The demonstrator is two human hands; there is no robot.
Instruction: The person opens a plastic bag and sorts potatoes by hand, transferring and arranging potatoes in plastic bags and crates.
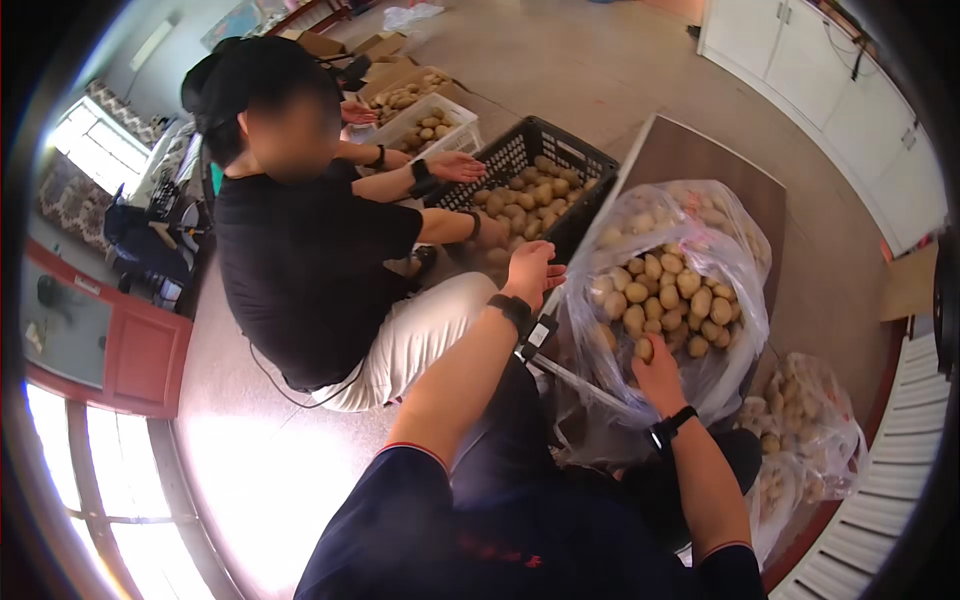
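Observation:
A large clear plastic bag (745, 335) stands with its mouth spread wide, full of small brownish potatoes (668, 290). My right hand (659, 378) reaches into its near side, fingers closed around a potato (643, 349). At the bag's left edge, beside the black crate, my left hand (534, 271) is held with its fingers stretched out and nothing visible in them. The black plastic crate (570, 147) holds many more potatoes.
A co-worker in a black shirt (310, 270) sits to my left, hands over the black crate. Beyond stand a white crate (470, 120) and cardboard boxes (385, 48) with potatoes. More bagged potatoes (800, 410) lie at the right. A brown board (690, 150) lies under the bag.

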